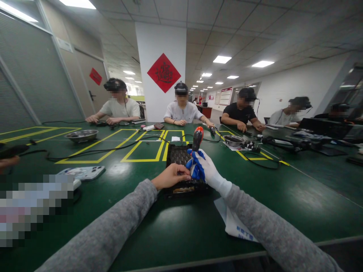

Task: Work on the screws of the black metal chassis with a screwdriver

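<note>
My right hand [204, 168], in a white and blue glove, is closed around a screwdriver [197, 139]. Its red and black handle points upward out of the fist, and the lower end is hidden by my fingers. Bare, my left hand [172, 176] has its thumb and fingers pinched together against the gloved fingers; what lies between them, if anything, is too small to make out. Both hands are over a black case-like housing [176, 191], whose raised far part [178, 152] has a textured surface.
A phone [95, 172] and metal bowl [81, 135] are left on the green table [136, 234]. A printed white bag [235, 224] lies beneath my right forearm. Cables [82, 154] cross yellow tape; another metal bowl [235, 140] is right. Several people sit opposite.
</note>
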Motion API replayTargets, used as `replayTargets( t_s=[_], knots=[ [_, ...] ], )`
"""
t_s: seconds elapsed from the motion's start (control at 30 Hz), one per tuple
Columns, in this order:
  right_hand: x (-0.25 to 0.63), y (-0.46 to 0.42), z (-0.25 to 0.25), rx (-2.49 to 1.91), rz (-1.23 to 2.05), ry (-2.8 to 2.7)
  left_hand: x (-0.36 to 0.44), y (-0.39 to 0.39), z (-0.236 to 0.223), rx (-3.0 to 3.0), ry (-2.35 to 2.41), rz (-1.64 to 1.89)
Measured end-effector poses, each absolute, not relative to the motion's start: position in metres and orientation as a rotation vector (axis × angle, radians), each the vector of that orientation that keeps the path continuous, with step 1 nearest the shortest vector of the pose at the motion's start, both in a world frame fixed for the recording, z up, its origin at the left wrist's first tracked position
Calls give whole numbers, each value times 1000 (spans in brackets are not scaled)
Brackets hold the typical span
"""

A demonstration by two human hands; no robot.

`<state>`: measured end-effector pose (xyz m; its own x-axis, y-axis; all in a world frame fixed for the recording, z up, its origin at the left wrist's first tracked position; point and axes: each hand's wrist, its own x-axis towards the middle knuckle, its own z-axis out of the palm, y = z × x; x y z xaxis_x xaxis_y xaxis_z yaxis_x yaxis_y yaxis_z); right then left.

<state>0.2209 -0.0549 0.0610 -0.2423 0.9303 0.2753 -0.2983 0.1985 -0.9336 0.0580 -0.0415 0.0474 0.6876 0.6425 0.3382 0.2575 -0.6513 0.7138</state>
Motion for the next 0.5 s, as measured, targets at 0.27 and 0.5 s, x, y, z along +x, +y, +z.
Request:
replayTargets(
  t_s=[0.27,0.5],
  knots=[
    [222,-56,61,-666,1305,-1327,57,-43,50,2277,703,765],
    [220,-57,60,-633,1327,-1352,57,-40,45,2260,675,757]
  ],
)
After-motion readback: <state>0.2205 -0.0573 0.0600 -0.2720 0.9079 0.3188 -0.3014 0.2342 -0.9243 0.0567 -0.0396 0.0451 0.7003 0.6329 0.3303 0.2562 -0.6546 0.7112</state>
